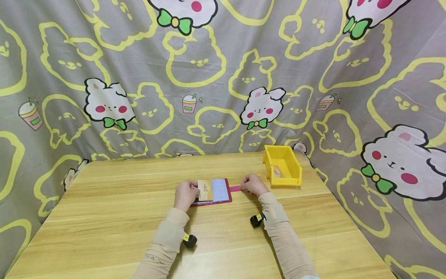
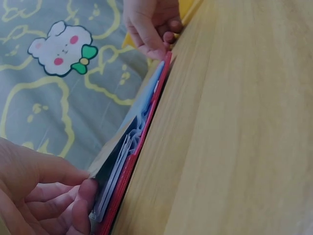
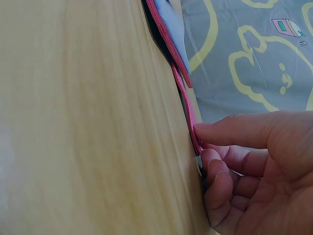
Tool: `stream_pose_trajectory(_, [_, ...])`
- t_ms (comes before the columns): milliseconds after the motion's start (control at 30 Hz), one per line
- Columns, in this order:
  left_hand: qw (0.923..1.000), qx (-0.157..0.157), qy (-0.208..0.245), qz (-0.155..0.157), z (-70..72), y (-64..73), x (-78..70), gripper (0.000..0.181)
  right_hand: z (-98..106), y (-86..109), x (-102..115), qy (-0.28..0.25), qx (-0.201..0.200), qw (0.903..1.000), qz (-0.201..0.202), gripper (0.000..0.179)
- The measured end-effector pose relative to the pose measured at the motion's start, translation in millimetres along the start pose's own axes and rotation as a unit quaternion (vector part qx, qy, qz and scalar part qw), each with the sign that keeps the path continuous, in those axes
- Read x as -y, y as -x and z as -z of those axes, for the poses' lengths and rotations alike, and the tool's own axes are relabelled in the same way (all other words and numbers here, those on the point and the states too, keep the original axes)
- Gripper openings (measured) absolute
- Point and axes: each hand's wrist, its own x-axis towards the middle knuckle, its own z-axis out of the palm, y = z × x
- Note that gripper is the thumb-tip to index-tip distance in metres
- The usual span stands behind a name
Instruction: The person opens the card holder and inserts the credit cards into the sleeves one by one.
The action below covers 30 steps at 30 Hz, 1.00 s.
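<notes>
A red card holder (image 1: pixel 230 190) lies opened out on the table, its clear sleeves and a pale blue page (image 1: pixel 220 190) showing. Over its left part is a tan and white card (image 1: pixel 204 190); whether it sits inside a sleeve I cannot tell. My left hand (image 1: pixel 186 193) pinches that card's left edge between thumb and fingers, lifting it at a tilt above the stacked sleeves (image 2: pixel 117 169). On the right, a pink strap (image 1: pixel 235 188) sticks out from the holder. My right hand (image 3: pixel 254 166) pinches the strap's free end between thumb and forefinger, close to the tabletop.
A yellow bin (image 1: pixel 295 181) stands at the back right, just beyond my right hand, with a small tan card (image 1: pixel 277 171) in it. The wooden table (image 1: pixel 115 217) ends at a patterned grey curtain (image 1: pixel 150 139) behind and at the sides.
</notes>
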Motion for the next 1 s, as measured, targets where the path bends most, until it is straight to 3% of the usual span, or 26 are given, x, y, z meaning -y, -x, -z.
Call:
stream_pose_trajectory(400, [0.9989,-0.034,-0.03,-0.016,-2.7,2.0,-1.4,0.026,0,1.7,1,-0.001,-0.001,1.0,0.004,0.007])
stream_pose_trajectory(767, [0.9999,0.002,-0.008,-0.009,-5.9,4.4,-6.4,0.027,1,1.2,2,-0.003,0.0,1.0,0.008,0.007])
stream_pose_trajectory(1000, [0.9995,0.001,-0.013,-0.028,-13.3,8.3,-9.0,0.024,0,-0.1,0,0.001,0.0,1.0,0.009,0.007])
